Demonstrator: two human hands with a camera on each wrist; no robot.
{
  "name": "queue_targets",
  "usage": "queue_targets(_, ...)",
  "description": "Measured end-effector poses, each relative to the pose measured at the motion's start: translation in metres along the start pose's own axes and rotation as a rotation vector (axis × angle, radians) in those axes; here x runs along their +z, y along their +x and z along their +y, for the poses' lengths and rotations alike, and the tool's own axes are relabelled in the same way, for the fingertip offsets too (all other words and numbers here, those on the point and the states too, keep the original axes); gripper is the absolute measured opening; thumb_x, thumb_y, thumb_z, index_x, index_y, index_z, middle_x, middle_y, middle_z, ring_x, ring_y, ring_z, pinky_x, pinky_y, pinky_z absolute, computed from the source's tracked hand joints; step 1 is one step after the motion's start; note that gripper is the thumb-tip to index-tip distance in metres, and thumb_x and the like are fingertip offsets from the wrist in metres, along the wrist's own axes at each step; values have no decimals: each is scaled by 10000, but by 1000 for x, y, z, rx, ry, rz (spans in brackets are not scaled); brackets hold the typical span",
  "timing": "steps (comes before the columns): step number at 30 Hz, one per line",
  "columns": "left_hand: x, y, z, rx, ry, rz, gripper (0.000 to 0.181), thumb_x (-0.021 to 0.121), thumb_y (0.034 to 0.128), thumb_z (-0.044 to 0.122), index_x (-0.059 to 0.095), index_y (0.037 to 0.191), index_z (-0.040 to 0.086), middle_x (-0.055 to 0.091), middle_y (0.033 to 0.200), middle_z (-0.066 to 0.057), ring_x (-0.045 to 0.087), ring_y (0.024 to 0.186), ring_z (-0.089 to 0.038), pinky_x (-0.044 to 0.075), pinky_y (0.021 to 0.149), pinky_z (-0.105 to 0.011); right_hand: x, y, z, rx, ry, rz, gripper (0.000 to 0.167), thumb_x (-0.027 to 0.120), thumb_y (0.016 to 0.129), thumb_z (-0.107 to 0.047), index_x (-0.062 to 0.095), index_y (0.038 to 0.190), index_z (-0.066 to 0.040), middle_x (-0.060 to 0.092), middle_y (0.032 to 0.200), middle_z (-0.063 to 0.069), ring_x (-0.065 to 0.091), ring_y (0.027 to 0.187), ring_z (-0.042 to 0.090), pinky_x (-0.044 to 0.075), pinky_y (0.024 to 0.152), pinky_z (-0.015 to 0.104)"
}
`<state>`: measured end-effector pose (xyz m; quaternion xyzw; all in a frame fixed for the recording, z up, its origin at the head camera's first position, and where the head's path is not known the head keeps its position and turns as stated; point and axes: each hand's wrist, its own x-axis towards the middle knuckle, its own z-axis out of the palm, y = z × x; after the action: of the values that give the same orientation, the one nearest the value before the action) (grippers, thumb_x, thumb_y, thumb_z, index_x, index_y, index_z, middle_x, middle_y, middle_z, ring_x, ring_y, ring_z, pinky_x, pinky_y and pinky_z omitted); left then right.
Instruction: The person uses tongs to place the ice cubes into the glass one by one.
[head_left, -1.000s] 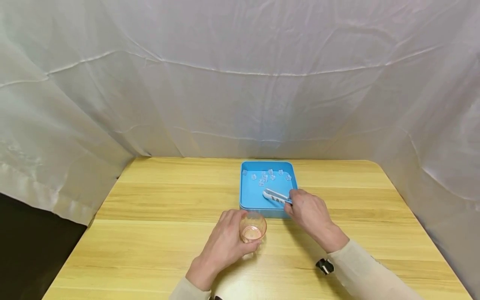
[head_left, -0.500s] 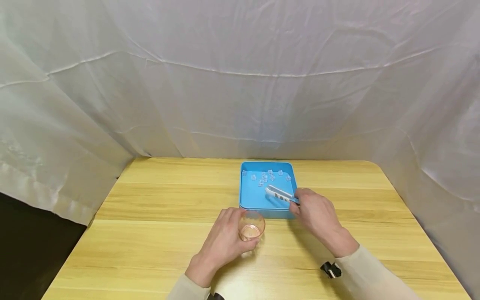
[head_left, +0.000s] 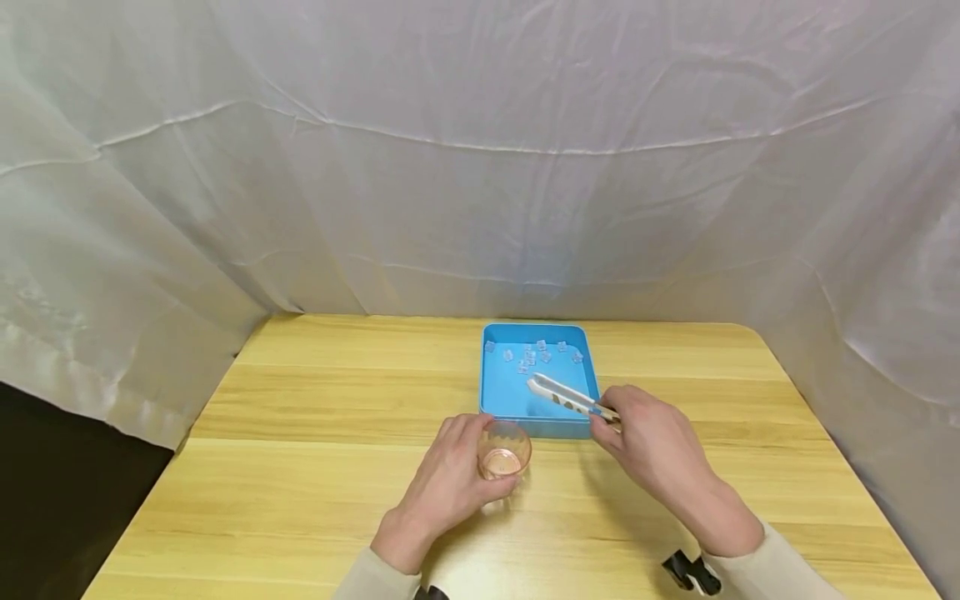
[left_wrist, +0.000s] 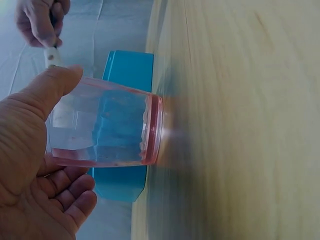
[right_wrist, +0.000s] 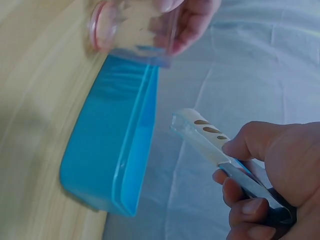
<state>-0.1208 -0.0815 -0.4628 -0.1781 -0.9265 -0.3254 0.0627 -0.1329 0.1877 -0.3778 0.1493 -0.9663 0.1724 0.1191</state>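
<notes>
My left hand (head_left: 448, 483) grips a clear, pink-tinted cup (left_wrist: 122, 125) around its side, thumb and fingers near the rim. The cup stands upright at the front of a blue tray (head_left: 540, 428), and no cube shows inside it. My right hand (head_left: 660, 442) holds white-tipped metal tongs (head_left: 562, 393) above the tray's front right part. At the tong tips (right_wrist: 180, 122) a clear edge shows in the right wrist view; whether a cube is pinched there I cannot tell. Several clear cubes (head_left: 530, 357) lie toward the back of the tray.
A pale wood table (head_left: 337, 392) carries the tray near its back edge. Grey-white cloth (head_left: 480, 208) hangs behind and at both sides. A dark gap (head_left: 60, 492) lies beyond the table at the left.
My right hand has moved to the right and toward me with the tongs, and more of the tongs shows. My left hand and the cup have hardly moved.
</notes>
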Motion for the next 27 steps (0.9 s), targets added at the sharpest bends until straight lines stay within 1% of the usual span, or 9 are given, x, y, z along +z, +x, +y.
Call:
queue_targets(2,0,1,-1,4,-6,7,800,918,784,424,578,1410,58,640,1382,-74,553,1318,-236,499,1119,-430,-4,-4,-3,-14,8,4,46,687,960,-162,694,935,-123,620,825,-28,427,586,79,363,499,258)
queue_targets(4,-1,1,-2,-5,-14,9,797,914,788,427,578,1409,57,641,1379,-76,553,1318,-237,498,1119,-432,-7,-8,-7,-37,16,14,44,696,957,-159,685,916,-149,615,819,-47,413,577,64,353,491,246)
queue_targets(9,0,1,-4,-27,-26,5,806,913,790,422,569,1418,53,643,1349,-82,557,1292,-238,507,1102,-437,-8,-17,-14,-116,32,50,82,730,934,-150,680,884,-192,609,801,-95,411,592,7,359,504,214)
queue_targets(12,0,1,-4,-27,-31,6,802,917,786,413,571,1414,54,646,1328,-76,561,1266,-230,515,1086,-434,-5,-22,-16,-176,57,70,118,765,912,-145,672,878,-209,604,795,-121,418,609,-22,370,517,195)
queue_targets(15,0,1,-4,-25,-38,9,795,920,784,408,576,1406,54,649,1315,-70,561,1257,-223,515,1082,-429,3,-26,-16,-253,75,91,167,800,880,-145,653,878,-224,588,794,-147,434,631,-42,391,531,176)
queue_targets(19,1,1,-4,-24,-38,12,782,924,778,402,581,1391,58,651,1290,-55,558,1237,-207,517,1071,-420,15,-28,-14,-332,74,113,219,820,846,-141,624,862,-237,545,775,-165,414,646,-53,382,538,152)
queue_targets(22,1,1,-4,-20,-39,14,765,927,780,398,582,1380,73,649,1259,-40,556,1204,-195,528,1029,-404,20,-28,-12,-355,72,111,224,821,842,-143,617,857,-235,515,754,-161,376,634,-53,347,526,143)
queue_targets(27,1,1,-4,-10,-40,18,745,932,783,392,585,1370,94,647,1227,-27,556,1173,-186,534,964,-376,26,-29,-9,-357,73,90,204,806,857,-163,615,861,-235,473,743,-170,355,622,-51,319,516,136)
